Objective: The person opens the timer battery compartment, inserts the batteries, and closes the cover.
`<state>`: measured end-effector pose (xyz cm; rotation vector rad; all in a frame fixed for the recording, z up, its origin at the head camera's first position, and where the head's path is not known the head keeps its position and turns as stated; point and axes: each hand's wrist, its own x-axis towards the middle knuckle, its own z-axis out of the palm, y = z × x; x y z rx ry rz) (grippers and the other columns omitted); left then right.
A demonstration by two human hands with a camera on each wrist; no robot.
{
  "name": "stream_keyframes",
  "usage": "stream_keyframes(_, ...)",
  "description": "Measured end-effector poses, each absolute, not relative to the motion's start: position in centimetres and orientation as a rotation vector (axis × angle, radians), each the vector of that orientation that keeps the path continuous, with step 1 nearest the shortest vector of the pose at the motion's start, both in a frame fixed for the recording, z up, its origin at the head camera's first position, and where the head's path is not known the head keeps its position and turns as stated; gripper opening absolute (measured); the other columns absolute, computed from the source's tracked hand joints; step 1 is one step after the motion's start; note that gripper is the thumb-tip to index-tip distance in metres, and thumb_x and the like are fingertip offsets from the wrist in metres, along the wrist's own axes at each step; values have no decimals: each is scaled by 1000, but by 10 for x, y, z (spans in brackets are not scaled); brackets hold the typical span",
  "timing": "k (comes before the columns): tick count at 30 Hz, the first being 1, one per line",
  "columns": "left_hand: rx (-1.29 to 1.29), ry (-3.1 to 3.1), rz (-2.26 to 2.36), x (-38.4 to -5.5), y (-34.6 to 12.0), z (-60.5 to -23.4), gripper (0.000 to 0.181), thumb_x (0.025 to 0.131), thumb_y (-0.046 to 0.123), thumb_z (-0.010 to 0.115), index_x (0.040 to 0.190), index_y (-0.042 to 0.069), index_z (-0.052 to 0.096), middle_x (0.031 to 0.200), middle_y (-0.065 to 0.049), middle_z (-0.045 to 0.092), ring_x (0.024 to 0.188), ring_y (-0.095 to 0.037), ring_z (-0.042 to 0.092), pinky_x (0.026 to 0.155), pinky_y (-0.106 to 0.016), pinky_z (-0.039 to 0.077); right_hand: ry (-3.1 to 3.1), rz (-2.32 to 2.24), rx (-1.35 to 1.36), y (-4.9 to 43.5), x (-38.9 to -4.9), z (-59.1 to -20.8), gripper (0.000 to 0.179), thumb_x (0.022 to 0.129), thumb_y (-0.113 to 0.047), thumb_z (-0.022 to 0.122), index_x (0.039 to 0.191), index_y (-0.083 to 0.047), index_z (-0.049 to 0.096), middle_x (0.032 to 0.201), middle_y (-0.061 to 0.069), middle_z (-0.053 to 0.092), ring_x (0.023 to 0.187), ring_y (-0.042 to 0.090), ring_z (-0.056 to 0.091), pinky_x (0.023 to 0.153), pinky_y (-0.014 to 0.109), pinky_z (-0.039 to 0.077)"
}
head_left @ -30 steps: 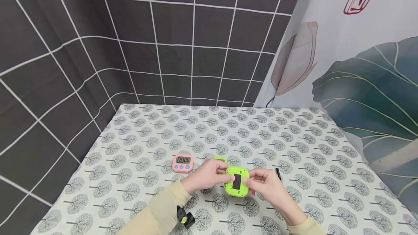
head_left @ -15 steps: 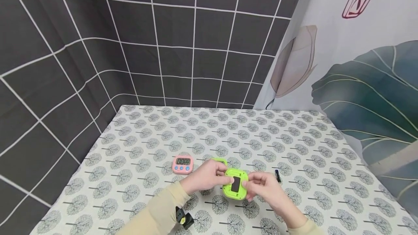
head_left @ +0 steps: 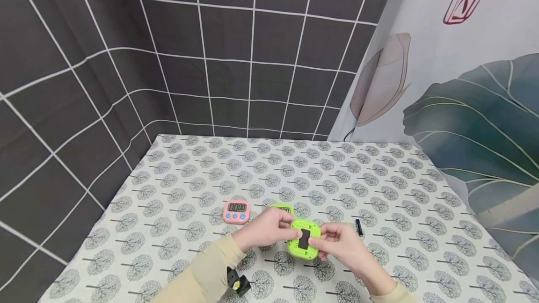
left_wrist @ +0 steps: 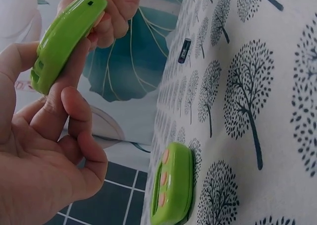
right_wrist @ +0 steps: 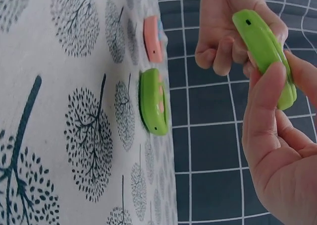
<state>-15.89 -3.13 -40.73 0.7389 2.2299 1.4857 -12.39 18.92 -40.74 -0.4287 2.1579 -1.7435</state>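
A green digital timer point(head_left: 296, 252) is held above the table, its back with a dark rectangle facing up. My left hand point(head_left: 269, 229) pinches its left side, thumb on the back and fingers beneath. The right side is gripped by my right hand point(head_left: 343, 246), whose thumb presses beside the dark rectangle. In the left wrist view the held timer point(left_wrist: 67, 41) is seen edge-on between both hands. A second green timer point(left_wrist: 179, 183) with orange buttons lies on the table, partly hidden behind my left hand in the head view.
A pink timer point(head_left: 236, 212) with blue buttons lies left of my hands. To the right of them is a small dark battery point(head_left: 359, 227). A cloth with tree prints point(head_left: 189, 186) covers the table, and a dark grid curtain point(head_left: 227, 78) hangs behind it.
The held timer has shifted very slightly lower in the head view. My right thumb has moved left, further onto the timer's back. The other timers stay in place.
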Motion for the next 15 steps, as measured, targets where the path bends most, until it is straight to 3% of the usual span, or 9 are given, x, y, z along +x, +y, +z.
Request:
stream_keyframes(11,728,2243,1483,-159,-32,-407,9,83,15,71,88,9,71,63,6,63,47,-4,43,45,-16,37,2119,-1799,-478,191,-125,-416,30,85,-4,65,102,19,58,77,0,70,60,7,61,59,27,56)
stream_keyframes(15,708,2248,1491,-160,-34,-408,14,83,17,70,94,8,72,73,4,69,56,-5,56,54,-22,50,2086,-1806,-476,194,-127,-420,31,88,-7,63,105,19,57,81,3,71,65,9,64,64,29,57)
